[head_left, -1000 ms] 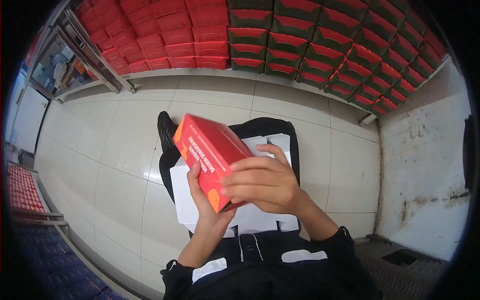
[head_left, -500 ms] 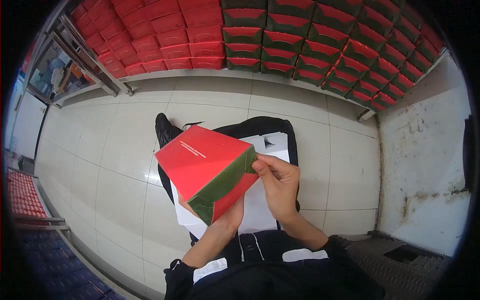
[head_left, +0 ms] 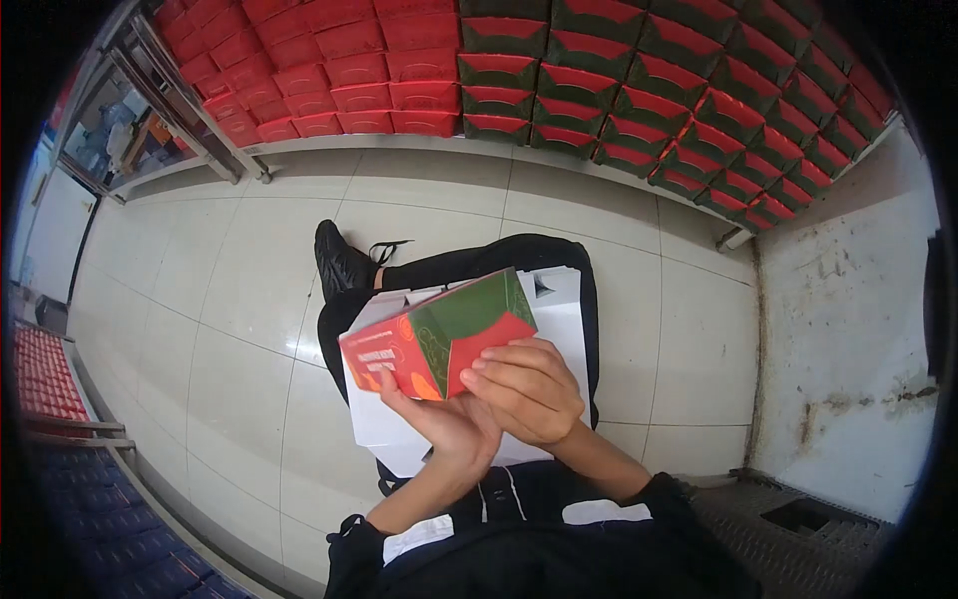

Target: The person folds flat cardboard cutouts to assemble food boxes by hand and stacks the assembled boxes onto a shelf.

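Note:
A red and green cardboard box [head_left: 464, 324] is tilted above my lap, its green end panel and red flap turned towards me. My left hand [head_left: 449, 424] grips it from beneath, with the thumb along the printed side and the other fingers hidden under it. Against the red flap, my right hand [head_left: 534, 394] lies with curled fingers pressed to that end of the box. White flat card sheets [head_left: 564, 314], one with a small cut-out, rest across my legs below the box.
Stacked red boxes [head_left: 359, 70] and green-and-red boxes [head_left: 579, 85] fill the rack ahead. Dark blue boxes [head_left: 110, 529] sit at lower left, with red ones [head_left: 45, 374] beyond. A stained white panel [head_left: 838, 329] stands right, beside a dark plastic crate [head_left: 798, 529].
The box has turned, so its green end and printed side now face me. My right hand has moved from its corner to its end flap; my left thumb has come onto the printed side.

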Action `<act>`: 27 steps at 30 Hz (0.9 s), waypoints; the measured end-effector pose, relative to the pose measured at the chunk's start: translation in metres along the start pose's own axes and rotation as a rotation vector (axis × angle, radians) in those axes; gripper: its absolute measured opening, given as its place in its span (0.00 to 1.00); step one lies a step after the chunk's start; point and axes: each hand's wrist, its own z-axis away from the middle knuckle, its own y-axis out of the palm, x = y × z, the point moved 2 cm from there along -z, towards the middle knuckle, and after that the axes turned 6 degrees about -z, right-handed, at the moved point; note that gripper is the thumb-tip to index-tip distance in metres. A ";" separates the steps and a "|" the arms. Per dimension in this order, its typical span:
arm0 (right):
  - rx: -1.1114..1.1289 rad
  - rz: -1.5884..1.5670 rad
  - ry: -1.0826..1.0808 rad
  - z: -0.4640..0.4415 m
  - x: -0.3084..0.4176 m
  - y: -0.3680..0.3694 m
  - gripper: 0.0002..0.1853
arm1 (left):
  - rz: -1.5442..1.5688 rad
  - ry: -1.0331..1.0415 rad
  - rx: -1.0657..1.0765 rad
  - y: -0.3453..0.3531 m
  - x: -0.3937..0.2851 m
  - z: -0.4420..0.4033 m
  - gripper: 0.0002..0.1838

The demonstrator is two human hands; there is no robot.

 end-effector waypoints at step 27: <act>-0.480 0.525 0.180 -0.214 -0.176 -0.147 0.43 | -0.326 0.914 0.104 -0.042 -0.055 -0.060 0.39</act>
